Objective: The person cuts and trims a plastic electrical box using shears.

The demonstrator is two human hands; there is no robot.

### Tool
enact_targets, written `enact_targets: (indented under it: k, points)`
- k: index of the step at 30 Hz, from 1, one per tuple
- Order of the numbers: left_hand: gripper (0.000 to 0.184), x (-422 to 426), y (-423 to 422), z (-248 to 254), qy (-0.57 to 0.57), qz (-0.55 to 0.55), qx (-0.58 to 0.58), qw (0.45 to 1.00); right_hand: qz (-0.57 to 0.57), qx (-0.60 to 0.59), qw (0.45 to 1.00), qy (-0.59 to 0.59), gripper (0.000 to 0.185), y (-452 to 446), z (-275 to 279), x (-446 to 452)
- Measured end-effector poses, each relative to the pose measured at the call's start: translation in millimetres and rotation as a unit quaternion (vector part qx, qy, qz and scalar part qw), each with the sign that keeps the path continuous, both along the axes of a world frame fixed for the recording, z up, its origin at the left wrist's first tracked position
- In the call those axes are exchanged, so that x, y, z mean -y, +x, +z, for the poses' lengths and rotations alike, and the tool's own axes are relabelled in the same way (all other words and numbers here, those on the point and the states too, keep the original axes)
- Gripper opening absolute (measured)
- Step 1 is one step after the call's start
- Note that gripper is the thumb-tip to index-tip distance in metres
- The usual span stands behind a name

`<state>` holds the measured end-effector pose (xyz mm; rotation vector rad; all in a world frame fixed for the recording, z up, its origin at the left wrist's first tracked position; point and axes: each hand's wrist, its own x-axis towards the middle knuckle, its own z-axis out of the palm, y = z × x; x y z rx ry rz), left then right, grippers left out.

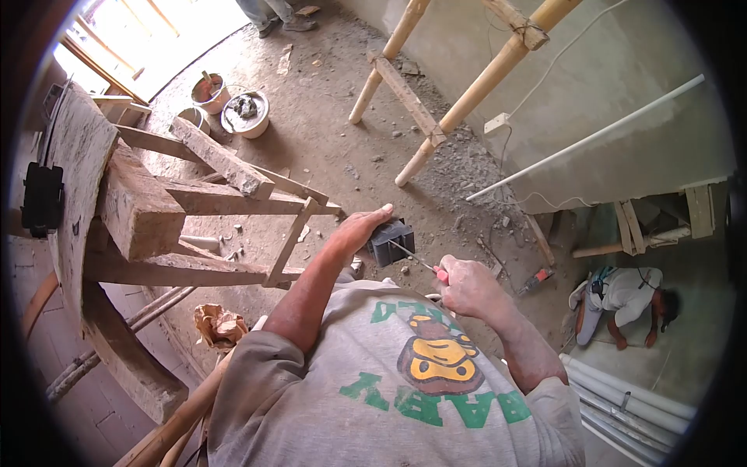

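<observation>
Black box (391, 251): squared-off, dull, looks like plastic. My left hand (364, 229) grips it along its left side. My right hand (470, 288) is fisted on the red handle of a screwdriver (442, 275); thin, straight metal shaft runs to the box, can't tell if the tip is seated. Box sits between my hands, just beyond my grey cloth shirt (342, 335). Rough, chipped timber (144, 206) off left.

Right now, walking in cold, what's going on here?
A person's left hand holds a dark box, while the right hand grips a thin red-handled tool, apparently a screwdriver, its shaft reaching the box. Off to the right, another person is crouched low. Farther ahead, a pale bucket with grey material in it stands on the floor.
</observation>
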<state>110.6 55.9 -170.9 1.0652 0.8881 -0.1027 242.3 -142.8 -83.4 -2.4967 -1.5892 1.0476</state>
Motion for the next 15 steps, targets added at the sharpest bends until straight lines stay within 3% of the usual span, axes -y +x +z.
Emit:
enact_targets:
  k: [2, 5, 8, 11, 12, 15]
  points:
    - [0.06, -7.1, -3.4, -17.8, 0.017, -0.01, 0.024, 1.0, 0.021, -0.045, 0.998, 0.034, 0.023, 7.6, -43.3, 16.1]
    - [0.069, -7.3, -11.1, -0.2, -0.074, 0.026, 0.238, 0.968, -0.091, -0.133, 0.987, 0.006, 0.027, -5.7, -8.1, 1.3]
    - [0.062, 0.5, -12.9, 22.3, -0.117, 0.12, 0.315, 0.934, -0.049, -0.179, 0.981, 0.052, 0.037, -9.7, 2.9, -10.0]
    - [0.054, -6.9, -17.8, 7.4, -0.067, 0.081, 0.33, 0.938, -0.14, -0.199, 0.969, 0.039, 0.035, -14.7, -10.0, -10.4]
    - [0.044, -6.2, -16.4, 7.1, -0.048, 0.103, 0.315, 0.942, -0.137, -0.199, 0.969, 0.048, 0.034, -15.3, -10.3, -10.3]
    - [0.039, -9.3, -13.4, 11.5, 0.007, 0.088, 0.315, 0.945, -0.124, -0.197, 0.97, 0.074, 0.033, -16.3, -11.2, -9.6]
